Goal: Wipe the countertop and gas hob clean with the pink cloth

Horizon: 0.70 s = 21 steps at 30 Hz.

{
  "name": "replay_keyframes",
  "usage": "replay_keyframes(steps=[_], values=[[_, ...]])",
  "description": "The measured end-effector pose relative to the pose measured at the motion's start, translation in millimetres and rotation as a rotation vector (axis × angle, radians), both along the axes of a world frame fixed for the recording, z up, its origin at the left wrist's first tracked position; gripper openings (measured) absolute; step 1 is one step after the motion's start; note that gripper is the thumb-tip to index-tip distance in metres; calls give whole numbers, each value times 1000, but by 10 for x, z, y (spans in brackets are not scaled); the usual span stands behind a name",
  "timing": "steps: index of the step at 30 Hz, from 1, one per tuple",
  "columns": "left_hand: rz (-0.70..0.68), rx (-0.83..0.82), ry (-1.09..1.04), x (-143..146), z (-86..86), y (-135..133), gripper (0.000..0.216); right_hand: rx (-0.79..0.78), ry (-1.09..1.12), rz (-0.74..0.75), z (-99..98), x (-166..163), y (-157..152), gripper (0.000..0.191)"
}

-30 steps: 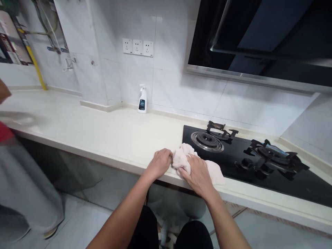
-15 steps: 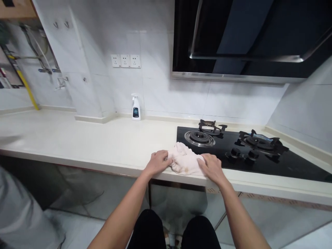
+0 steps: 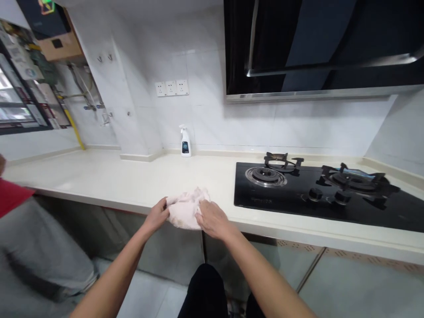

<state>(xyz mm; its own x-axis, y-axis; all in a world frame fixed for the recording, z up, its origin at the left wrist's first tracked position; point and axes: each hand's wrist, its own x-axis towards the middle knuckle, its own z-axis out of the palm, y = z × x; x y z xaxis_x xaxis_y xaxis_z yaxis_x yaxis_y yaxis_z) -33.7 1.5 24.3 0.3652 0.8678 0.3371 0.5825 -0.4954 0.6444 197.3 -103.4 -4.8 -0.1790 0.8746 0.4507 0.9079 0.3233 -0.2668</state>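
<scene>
Bunched between both hands: a crumpled white cloth [image 3: 185,211], held at the front edge of the pale stone surface [image 3: 99,170], just left of the black glass gas hob [image 3: 265,198]. Fingers of the left hand [image 3: 156,215] curled round the cloth's left side, pinching a fold; fingers of the right hand [image 3: 212,219] curved and pressed down over its top. Standing upright against the wall tiles, well apart: a white spray bottle [image 3: 185,142]. At the lower left of the frame, apart from both hands: another person's red top [image 3: 11,196] and grey trousers [image 3: 36,234].
</scene>
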Motion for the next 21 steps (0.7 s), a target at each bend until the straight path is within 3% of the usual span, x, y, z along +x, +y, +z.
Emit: replay_keyframes(steps=[5,9,12,15,18,21], values=[[122,-121,-378,-717,-129,-274,52,36,93,260,-255,-500,-39,15],[233,-177,-525,-1072,-222,-698,53,-23,435,407,-613,-776,-221,11],[272,-226,-645,-1205,-272,-969,58,-218,681,381,-890,-936,-311,17],[282,-295,-731,-1268,-304,-1145,65,-520,880,309,-1082,-1082,-369,50],[239,-347,-686,-1292,-352,-1225,62,-810,1100,491,-1103,-1206,-435,80],[267,-253,-474,-1324,-447,-1234,50,-896,1119,615,-996,-1277,-477,80]])
